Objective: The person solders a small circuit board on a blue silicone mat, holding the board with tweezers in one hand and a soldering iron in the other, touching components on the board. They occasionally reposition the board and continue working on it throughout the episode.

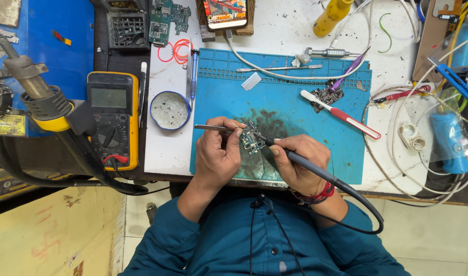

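Hands (259, 158) on circuit board (252, 140), round tin (169, 110) (grey residue inside)

The work mat (295, 97) is lying on the bench with a small circuit board (252, 139) sitting at its near middle, the left hand (217, 156) resting just left of it with tweezers (213, 127) reaching in, and the right hand (298, 161) sitting just right of it, a soldering iron (316, 171) touching the board's edge. Left of the mat, a round tin (169, 110) is sitting beside a multimeter (113, 118), with a hot-air gun (40, 97) lying further left. Behind the hands, a toothbrush (341, 115) is lying across the mat's right half beside a second board (326, 95), while a phone (225, 14) is standing beyond the mat's far edge.
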{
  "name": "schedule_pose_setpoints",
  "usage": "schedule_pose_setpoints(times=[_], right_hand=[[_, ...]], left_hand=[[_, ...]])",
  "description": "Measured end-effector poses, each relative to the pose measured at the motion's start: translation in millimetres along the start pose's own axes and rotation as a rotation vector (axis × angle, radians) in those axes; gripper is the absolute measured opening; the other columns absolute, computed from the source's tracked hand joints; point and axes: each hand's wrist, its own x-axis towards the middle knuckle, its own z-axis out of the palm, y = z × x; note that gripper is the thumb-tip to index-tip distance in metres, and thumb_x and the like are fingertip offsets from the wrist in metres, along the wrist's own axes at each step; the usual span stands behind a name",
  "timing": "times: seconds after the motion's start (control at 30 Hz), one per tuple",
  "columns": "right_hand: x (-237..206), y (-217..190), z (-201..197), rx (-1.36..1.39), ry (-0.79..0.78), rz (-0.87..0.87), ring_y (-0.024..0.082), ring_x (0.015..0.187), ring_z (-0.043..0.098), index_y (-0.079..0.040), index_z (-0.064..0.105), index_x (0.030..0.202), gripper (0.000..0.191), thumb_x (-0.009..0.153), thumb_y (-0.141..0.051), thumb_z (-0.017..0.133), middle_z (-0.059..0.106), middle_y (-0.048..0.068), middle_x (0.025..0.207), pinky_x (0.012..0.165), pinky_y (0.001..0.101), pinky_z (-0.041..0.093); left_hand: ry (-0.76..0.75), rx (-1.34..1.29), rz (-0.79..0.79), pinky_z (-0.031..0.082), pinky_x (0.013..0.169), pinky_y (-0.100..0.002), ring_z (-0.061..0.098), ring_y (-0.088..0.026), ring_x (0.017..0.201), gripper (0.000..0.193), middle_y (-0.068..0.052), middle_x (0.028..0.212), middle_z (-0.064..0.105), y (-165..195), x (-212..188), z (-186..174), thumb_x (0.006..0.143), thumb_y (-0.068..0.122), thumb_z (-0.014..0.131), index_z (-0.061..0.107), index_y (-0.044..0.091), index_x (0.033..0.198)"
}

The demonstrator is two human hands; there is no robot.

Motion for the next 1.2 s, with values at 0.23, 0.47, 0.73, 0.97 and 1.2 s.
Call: schedule_pose_setpoints(times=[0.23,0.47,0.73,0.97,1.2], right_hand=[[-0.4,-0.9,-0.4,-0.006,0.0,0.003,0.024,0.069,0.07,-0.002,0.068,0.092,0.013,0.093,-0.01,0.078,0.073,0.01,0.085,0.063,0.0315,0.053],[-0.5,-1.0,-0.5,0.001,0.007,0.007,0.023,0.069,0.07,-0.002,0.068,0.092,0.012,0.093,-0.01,0.078,0.073,0.01,0.085,0.063,0.0313,0.053],[-1.5,-0.2,-0.4,0.006,0.013,0.002,0.024,0.07,0.07,-0.002,0.067,0.091,0.012,0.093,-0.009,0.077,0.073,0.01,0.085,0.063,0.0314,0.052],[-0.9,-0.5,-1.5,0.018,0.007,-0.008,0.023,0.07,0.07,-0.002,0.068,0.092,0.011,0.093,-0.008,0.077,0.073,0.011,0.086,0.063,0.0312,0.053],[0.6,-1.7,-1.6,0.011,0.007,0.007,0.022,0.068,0.069,-0.002,0.068,0.091,0.012,0.092,-0.009,0.078,0.073,0.01,0.085,0.062,0.0308,0.052]], left_hand=[[0.0,0.001,-0.015,0.05,0.059,-0.023,0.061,-0.005,0.067,0.018,-0.009,0.101,0.075,0.7,-0.4,0.3,0.103,-0.004,0.062,0.049,0.003,0.113],[0.004,-0.004,-0.01,0.051,0.06,-0.023,0.062,-0.006,0.069,0.017,-0.009,0.101,0.074,1.9,-0.5,0.8,0.103,-0.003,0.062,0.05,0.003,0.113],[0.002,0.007,-0.002,0.051,0.059,-0.023,0.062,-0.006,0.068,0.018,-0.009,0.101,0.074,2.2,-0.7,0.6,0.103,-0.003,0.062,0.049,0.004,0.113],[0.005,0.008,-0.001,0.051,0.059,-0.023,0.062,-0.006,0.068,0.018,-0.009,0.101,0.075,2.5,-0.1,0.5,0.103,-0.003,0.062,0.049,0.003,0.114],[0.004,0.01,0.006,0.052,0.061,-0.023,0.063,-0.006,0.069,0.018,-0.01,0.101,0.075,2.7,0.6,0.9,0.103,-0.003,0.062,0.049,0.003,0.114]])
